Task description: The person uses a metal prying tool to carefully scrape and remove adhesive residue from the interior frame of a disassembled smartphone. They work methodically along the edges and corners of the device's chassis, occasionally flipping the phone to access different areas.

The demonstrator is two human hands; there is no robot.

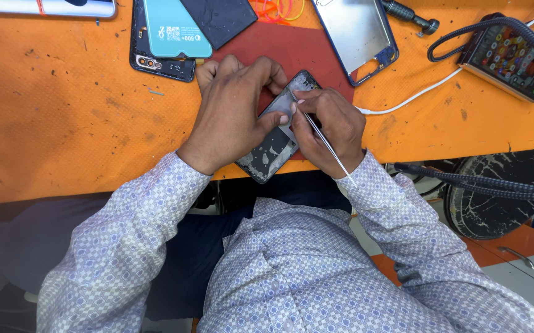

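A dark, opened phone frame [274, 150] lies tilted over the near edge of the orange work mat [63, 123]. My left hand [233, 114] grips its upper left side, thumb pressed on the inner surface. My right hand [333, 129] holds thin metal tweezers [323, 143], their tips touching the frame's upper inside near my left thumb. The upper half of the frame is mostly hidden under my hands.
At the back lie a teal phone cover [174, 28] on a black phone body [149, 58], a dark panel [220, 18], a silver-blue frame [356, 34], a screwdriver [412, 15] and a lit phone [510, 61] with a braided cable. A white cable [412, 98] runs toward my right hand.
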